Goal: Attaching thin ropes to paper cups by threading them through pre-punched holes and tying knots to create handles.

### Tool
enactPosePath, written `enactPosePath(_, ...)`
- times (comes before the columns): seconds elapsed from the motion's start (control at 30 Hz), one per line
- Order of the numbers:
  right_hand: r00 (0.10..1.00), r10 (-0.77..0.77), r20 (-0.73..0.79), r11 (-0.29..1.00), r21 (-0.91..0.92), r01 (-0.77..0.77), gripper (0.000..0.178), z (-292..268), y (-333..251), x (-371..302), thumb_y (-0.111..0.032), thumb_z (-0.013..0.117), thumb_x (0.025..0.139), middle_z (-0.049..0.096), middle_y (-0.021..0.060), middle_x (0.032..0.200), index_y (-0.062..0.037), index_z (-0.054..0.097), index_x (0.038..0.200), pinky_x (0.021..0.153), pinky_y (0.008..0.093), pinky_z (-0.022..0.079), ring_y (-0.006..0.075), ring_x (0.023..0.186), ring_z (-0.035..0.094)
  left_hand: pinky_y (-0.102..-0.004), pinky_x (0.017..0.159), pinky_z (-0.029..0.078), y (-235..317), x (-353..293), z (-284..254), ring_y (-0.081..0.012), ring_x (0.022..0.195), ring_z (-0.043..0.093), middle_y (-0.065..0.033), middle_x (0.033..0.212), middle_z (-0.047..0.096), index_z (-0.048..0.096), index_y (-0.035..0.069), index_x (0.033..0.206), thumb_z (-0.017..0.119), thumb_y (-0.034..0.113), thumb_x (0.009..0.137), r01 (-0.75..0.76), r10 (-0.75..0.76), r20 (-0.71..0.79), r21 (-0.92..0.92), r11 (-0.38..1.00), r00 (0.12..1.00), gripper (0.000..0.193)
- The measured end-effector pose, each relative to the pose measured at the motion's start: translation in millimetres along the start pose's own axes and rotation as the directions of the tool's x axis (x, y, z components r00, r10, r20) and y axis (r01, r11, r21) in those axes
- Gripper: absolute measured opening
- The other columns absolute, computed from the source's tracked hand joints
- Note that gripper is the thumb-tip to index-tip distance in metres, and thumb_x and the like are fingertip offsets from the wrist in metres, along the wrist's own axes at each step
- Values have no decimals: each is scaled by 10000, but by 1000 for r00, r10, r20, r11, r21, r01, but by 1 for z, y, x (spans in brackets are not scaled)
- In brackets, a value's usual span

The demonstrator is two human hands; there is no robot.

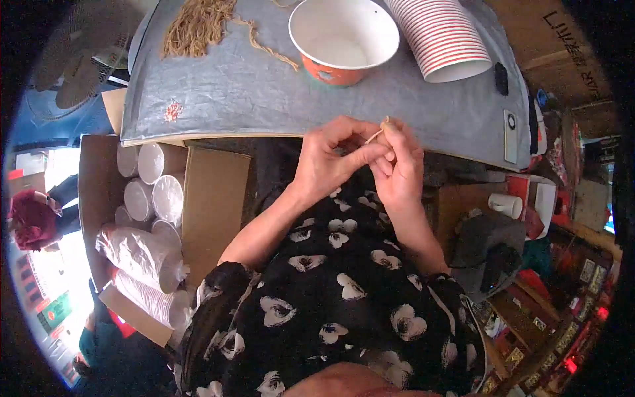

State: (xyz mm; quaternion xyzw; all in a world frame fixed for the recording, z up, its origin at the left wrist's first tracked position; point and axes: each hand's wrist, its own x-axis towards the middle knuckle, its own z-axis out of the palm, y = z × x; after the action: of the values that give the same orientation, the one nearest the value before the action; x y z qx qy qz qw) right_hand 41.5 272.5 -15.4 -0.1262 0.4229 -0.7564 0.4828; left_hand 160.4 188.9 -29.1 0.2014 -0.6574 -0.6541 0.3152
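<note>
A short, thin piece of tan twine [374,137] is pinched between my hands, just off the near edge of the table. My left hand [333,157] has its thumb and fingers closed at the twine's lower end. Thumb and index finger of my right hand [403,162] are pressed together at its upper end, and the fingertips of both hands touch. Beyond them on the grey-covered table [264,109] stands a white-lined, orange paper bucket [336,74]. A bundle of brown twine [197,30] lies at the far left, with one twisted strand [268,49] trailing toward the bucket.
A long stack of red-striped paper cups [442,41] lies at the far right, near a small black object [501,79] and a white phone-like device [510,136]. Left of me, an open cardboard box [215,202] holds wrapped cups [142,255]. A white mug [505,206] is at right.
</note>
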Motion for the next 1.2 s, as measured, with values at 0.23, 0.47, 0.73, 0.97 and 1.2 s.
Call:
enactPosePath(0.23,871,-479,105,537,-750,386,197,-19,0,-6,-179,696,916,595,6,793,-8,606,953,605,234,464,83,642,538,-303,657,528,5,-7,-7,-156,735,670,-103,807,698,723,-2,935,737,85,879,-33,52,-71,245,969,996,104)
enactPosePath(0.47,919,-38,391,551,-759,346,309,-39,-7,-4,-292,556,1021,665,127,936,10,608,1053,806,341,500,172,870,626,-347,673,531,14,-16,-7,-274,760,685,-137,840,682,681,-3,917,720,67,868,-83,75,39,298,951,996,94)
enactPosePath(0.73,967,0,255,730,-660,175,109,-40,-8,-5,-97,671,943,559,-81,725,9,668,920,572,193,371,6,641,453,-316,667,519,8,-13,-25,-211,746,650,-107,840,636,701,21,926,731,58,858,-24,18,20,373,928,1000,84)
enactPosePath(0.97,975,-84,207,778,-597,194,116,-29,-8,-3,-103,674,946,591,-68,736,12,685,937,580,179,384,6,652,481,-216,661,464,-5,-11,-23,-29,736,536,32,822,645,671,2,937,693,148,955,224,-228,-80,-57,973,970,149)
enactPosePath(1.2,979,-99,177,835,-521,178,122,-28,-2,-3,-115,679,954,584,-68,732,6,687,963,564,170,362,2,640,468,-205,655,440,-8,-11,-20,-30,725,524,46,803,636,672,10,920,666,187,978,268,-290,-96,-192,944,952,186)
